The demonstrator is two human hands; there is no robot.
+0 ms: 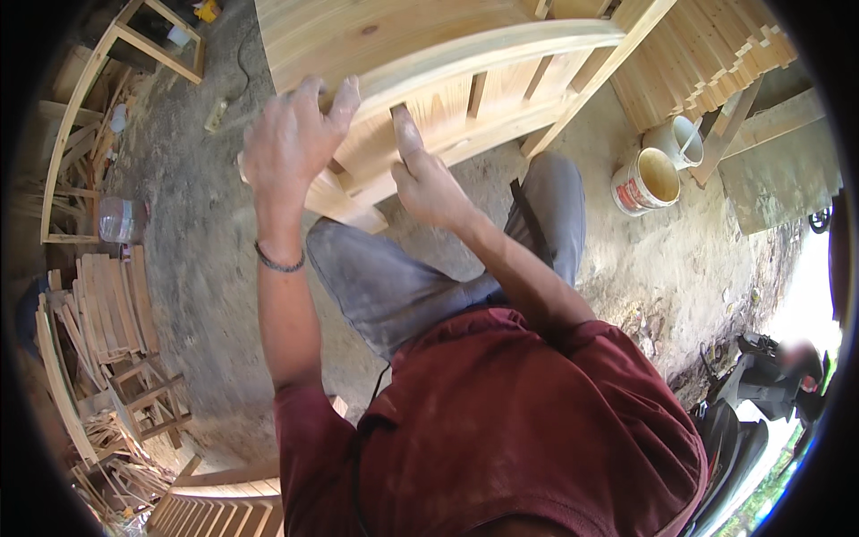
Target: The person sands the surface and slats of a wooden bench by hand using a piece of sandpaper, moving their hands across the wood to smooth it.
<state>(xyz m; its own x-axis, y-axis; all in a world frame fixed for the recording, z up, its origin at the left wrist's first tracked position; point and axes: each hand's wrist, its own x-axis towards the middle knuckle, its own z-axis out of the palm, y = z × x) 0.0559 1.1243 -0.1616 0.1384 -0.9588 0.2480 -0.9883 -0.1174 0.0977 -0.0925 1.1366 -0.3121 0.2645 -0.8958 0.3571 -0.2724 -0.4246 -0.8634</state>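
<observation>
Both my hands grip the wood frame [429, 80], left hand [291, 143] on top, right hand [420, 174] pinching a slat, keeping it steady.

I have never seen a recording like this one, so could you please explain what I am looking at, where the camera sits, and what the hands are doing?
There is no machine here: a person works with two bare hands. The one picture comes from a wide-angle camera worn on the person's head, looking down, so straight edges bend near the rim and the red shirt and grey trousers fill the lower part.

The left hand, with a dark bracelet on its wrist, grips the edge of a pale wooden furniture frame. The right hand presses on the frame just beside it, thumb pointing up.

On the dirt floor around them lie a stack of short wooden slats, a clear plastic jar, and two buckets, right. Whether either hand holds a tool is hidden.
</observation>
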